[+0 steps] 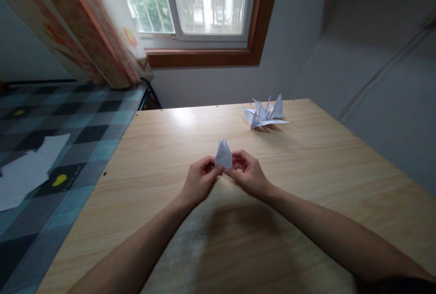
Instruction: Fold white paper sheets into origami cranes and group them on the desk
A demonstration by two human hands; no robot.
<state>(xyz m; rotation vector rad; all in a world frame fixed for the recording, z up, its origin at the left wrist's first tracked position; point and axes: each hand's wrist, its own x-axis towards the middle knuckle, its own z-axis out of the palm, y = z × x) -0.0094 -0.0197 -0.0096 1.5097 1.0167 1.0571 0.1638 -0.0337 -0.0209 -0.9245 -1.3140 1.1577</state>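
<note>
A small folded piece of white paper (223,155) stands upright between my two hands above the middle of the wooden table (163,157). My left hand (200,181) pinches its lower left side with closed fingers. My right hand (247,174) pinches its lower right side, fingers curled. Both forearms reach in from the bottom of the view. Farther back on the table lie finished white paper cranes (265,113), apart from my hands.
A bed with a dark checked cover (68,117) runs along the table's left edge, with loose white paper sheets (27,166) on it. A window (200,3) and a patterned curtain (85,26) are behind. A grey wall stands to the right.
</note>
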